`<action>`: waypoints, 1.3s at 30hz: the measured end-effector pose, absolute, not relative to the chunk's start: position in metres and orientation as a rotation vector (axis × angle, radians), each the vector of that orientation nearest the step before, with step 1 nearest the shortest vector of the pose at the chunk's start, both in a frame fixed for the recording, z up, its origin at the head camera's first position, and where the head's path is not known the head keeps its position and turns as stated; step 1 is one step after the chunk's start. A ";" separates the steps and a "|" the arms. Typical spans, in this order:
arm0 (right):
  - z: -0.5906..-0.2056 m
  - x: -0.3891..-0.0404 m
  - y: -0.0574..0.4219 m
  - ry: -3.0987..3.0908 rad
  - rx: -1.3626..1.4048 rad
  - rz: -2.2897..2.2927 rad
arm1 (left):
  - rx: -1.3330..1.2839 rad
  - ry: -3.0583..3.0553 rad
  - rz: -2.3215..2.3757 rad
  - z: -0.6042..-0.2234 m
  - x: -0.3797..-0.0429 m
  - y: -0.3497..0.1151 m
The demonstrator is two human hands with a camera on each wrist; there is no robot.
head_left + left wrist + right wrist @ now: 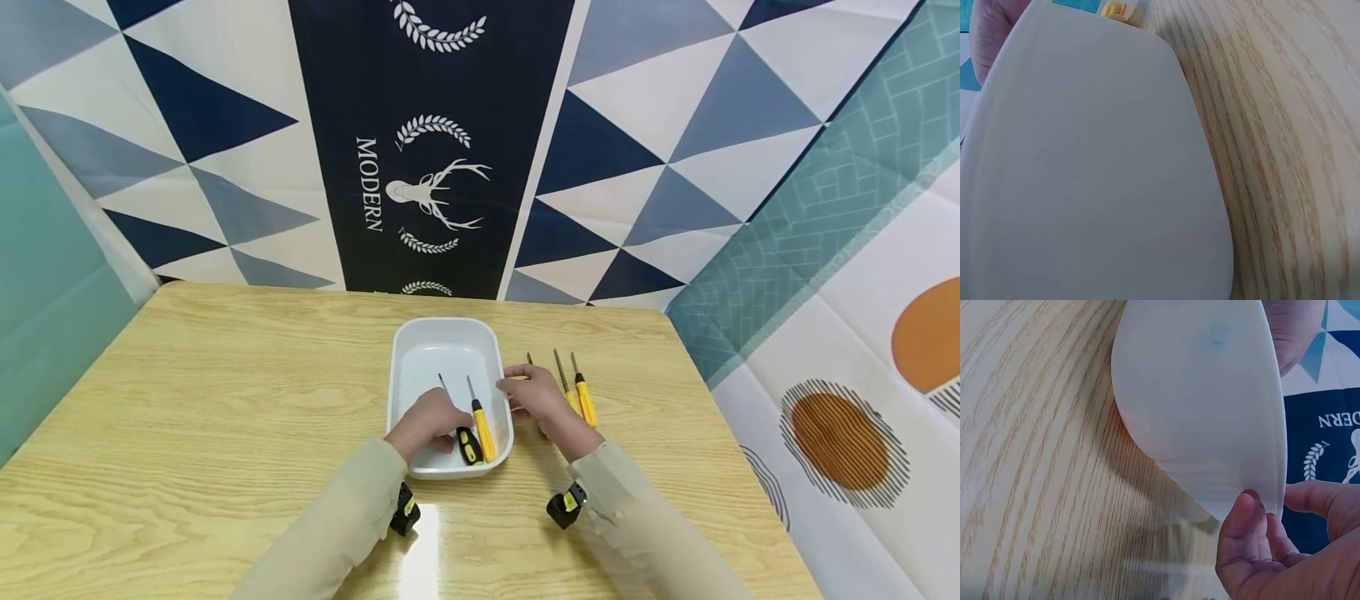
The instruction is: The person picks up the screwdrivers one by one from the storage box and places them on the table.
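Firmly steady white tray [429, 358] on counter [262, 375]: right hand [538, 395] pinches its side; left hand [431, 417], grip unclear, at black-yellow screwdriver [469, 448] inside. Keep it flat beside yellow screwdriver [484, 432], uncrossed.

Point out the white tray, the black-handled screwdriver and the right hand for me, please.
White tray [431, 358], head view: bare floor toward the far end.
Black-handled screwdriver [469, 447], head view: handle.
Right hand [536, 396], head view: back of the hand.

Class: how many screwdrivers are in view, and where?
5: in the white tray, a black-handled screwdriver and yellow-handled screwdriver; on the table right of it, three more, one mostly hidden by the right hand.
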State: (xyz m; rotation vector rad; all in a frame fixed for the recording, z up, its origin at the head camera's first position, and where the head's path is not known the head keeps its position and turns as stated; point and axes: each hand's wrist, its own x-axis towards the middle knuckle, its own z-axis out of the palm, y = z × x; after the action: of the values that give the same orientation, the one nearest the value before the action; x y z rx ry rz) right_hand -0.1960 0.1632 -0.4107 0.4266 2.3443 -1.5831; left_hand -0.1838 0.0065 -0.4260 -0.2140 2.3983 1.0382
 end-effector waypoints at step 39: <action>-0.413 -0.197 0.165 2.346 0.407 -1.584 | -0.237 2.228 1.351 -0.429 -0.176 -0.002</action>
State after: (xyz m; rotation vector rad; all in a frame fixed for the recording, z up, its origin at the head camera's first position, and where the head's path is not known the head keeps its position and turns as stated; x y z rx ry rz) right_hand -0.1971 0.1645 -0.4126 0.4066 2.3463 -1.5841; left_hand -0.1760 -0.0025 -0.4286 -0.2371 2.2276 1.3509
